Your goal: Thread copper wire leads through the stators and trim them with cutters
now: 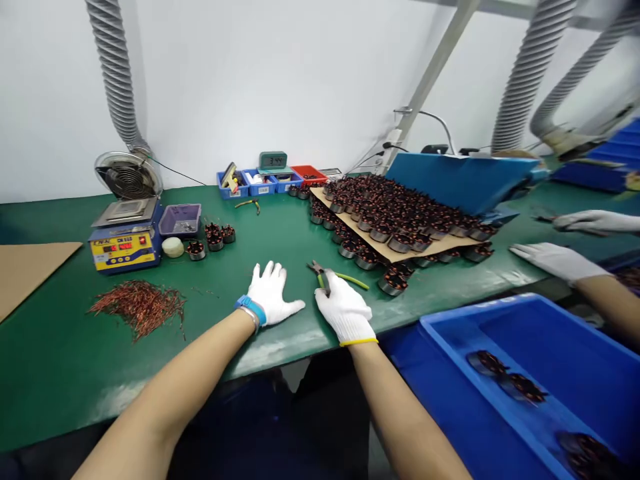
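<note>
The pliers [352,280], green-handled, lie at the front of the green table [270,233] under the right hand [344,308], whose fingers curl over one handle (how firmly, I cannot tell). The left hand [270,293] rests palm down just beside it, fingers spread and holding nothing; the two hands are apart. Right of the pliers sits a single wound coil [395,280], near a cardboard sheet [345,217] crowded with more. Well to the left lies a heap of copper wire scraps [143,307].

the right hand [345,308] hides part of the pliers [353,281]; the left edge cuts off the cardboard [33,270], the right and bottom edges the big blue bin [440,380]; the far-right hose [575,87] is blurred.
</note>
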{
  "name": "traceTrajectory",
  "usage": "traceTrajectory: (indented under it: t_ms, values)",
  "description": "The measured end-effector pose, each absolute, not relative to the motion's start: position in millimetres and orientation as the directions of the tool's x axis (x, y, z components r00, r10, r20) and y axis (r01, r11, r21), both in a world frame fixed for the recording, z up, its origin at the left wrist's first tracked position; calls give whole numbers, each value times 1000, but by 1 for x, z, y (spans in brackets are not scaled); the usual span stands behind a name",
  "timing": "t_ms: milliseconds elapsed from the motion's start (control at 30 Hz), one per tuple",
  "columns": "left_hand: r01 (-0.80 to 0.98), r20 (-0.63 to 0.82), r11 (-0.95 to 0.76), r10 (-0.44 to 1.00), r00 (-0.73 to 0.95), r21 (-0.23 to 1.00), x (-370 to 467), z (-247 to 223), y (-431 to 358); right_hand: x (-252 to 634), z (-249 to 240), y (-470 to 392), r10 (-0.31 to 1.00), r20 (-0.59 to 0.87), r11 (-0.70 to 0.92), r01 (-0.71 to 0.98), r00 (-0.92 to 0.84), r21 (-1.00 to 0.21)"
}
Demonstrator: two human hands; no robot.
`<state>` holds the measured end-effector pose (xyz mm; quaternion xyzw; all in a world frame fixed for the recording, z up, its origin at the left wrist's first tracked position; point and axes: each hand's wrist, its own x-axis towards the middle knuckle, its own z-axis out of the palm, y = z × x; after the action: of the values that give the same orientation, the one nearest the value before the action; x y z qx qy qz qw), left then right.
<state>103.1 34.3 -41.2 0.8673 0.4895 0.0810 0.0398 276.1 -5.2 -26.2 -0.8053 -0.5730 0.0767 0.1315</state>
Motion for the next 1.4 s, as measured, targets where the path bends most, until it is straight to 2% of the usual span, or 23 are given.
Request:
traceTrajectory:
  t_ms: [267, 600, 667, 733, 800, 867, 1100, 1400]
  values:
    - [982, 94, -165, 983, 157, 87, 58, -51, 50, 280, -30, -7, 947, 33, -294, 905, 319, -307]
    - [990, 116, 79, 991, -66, -115, -51, -29, 5, 284, -30, -8, 952, 60, -266, 908, 300, -323]
    - [985, 139, 71, 989, -50, -155, -48, -26, -13, 285, -31, -7, 955, 56, -260, 913, 291, -315]
    - [983, 139, -65, 986, 89, -173, -33, -28, -31, 286, -31, -6, 957, 44, -262, 917, 288, -301]
    - [962, 64, -247, 965, 256, -115, -14, -35, -43, 286, -32, -5, 957, 30, -268, 918, 289, -292]
    - [957, 20, -287, 957, 288, -51, -1, -41, -44, 286, -33, -4, 958, 33, -264, 919, 286, -291]
    - [993, 19, -96, 995, 97, -72, -39, -39, -9, 287, -35, -4, 963, 46, -241, 926, 265, -292]
    - [982, 66, 84, 995, -73, -170, -77, -30, -20, 290, -36, -1, 969, 9, -234, 928, 247, -289]
